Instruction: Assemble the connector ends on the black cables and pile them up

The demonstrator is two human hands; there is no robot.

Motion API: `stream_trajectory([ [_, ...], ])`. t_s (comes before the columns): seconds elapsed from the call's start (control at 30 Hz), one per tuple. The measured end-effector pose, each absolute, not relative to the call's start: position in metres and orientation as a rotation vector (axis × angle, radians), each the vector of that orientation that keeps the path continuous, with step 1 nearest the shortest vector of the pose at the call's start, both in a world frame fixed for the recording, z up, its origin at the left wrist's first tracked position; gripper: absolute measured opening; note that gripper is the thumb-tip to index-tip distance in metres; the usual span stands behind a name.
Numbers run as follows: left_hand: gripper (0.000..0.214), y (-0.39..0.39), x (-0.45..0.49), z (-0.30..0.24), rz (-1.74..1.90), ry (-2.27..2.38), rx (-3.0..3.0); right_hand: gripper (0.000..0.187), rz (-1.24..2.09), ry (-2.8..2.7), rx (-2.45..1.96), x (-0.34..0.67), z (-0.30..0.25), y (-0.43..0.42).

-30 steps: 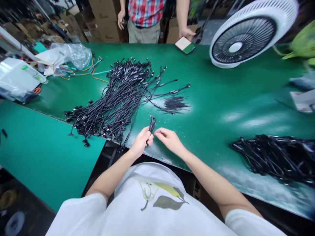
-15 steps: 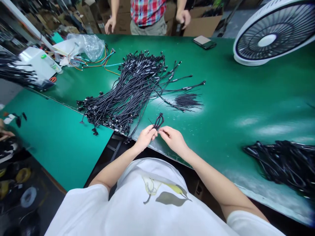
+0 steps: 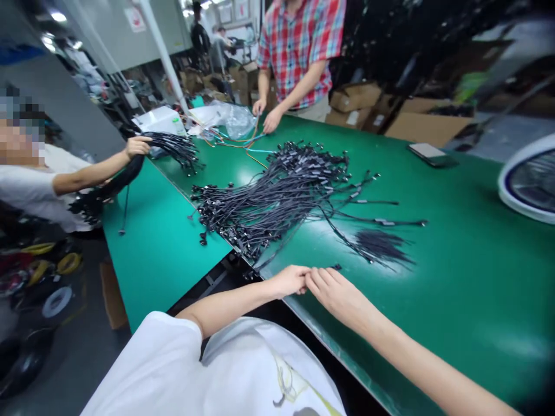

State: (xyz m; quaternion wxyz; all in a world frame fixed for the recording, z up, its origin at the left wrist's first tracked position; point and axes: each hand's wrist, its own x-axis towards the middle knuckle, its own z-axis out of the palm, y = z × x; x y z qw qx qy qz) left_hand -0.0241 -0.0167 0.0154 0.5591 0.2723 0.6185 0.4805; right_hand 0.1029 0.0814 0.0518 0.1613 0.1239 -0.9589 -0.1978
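Note:
My left hand (image 3: 291, 281) and my right hand (image 3: 332, 289) meet at the near table edge, fingers closed and fingertips touching. The left one grips a folded black cable, now almost wholly covered by the hands. Only a small dark cable end (image 3: 337, 267) shows beyond my right knuckles. What my right fingers pinch is hidden. Ahead and to the left lies a big heap of black cables (image 3: 277, 196) with small connectors at both ends. Right of it is a small pile of short thin black ties (image 3: 381, 245).
At left, a co-worker's hand (image 3: 137, 147) grips a bundle of black cables (image 3: 173, 147). Across the green table (image 3: 455, 277), a person in a checked shirt (image 3: 299, 52) handles coloured wires (image 3: 251, 141). A flat dark device (image 3: 431, 155) and a white fan (image 3: 529, 179) stand at right.
My view has swung left and up, bringing the left co-worker into sight. My right hand has turned over the folded cable, hiding its loops. The person opposite has brought both hands to the coloured wires.

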Motion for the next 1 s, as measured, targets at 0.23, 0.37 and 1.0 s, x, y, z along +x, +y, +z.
stream_trajectory([
  [0.23, 0.010, -0.016, -0.034, 0.017, 1.049, 1.293, 0.526, 0.033, -0.798, -2.761, 0.466, 0.101, 0.053, 0.073],
  [0.37, 0.017, -0.015, -0.036, 0.018, 1.015, 1.276, 0.528, 0.034, -1.000, -2.723, 0.650, 0.096, 0.052, 0.079],
  [1.0, 0.034, -0.025, -0.032, 0.032, 1.624, 1.452, 0.828, 0.038, 0.791, -2.588, -0.648, 0.093, 0.041, 0.090],
])
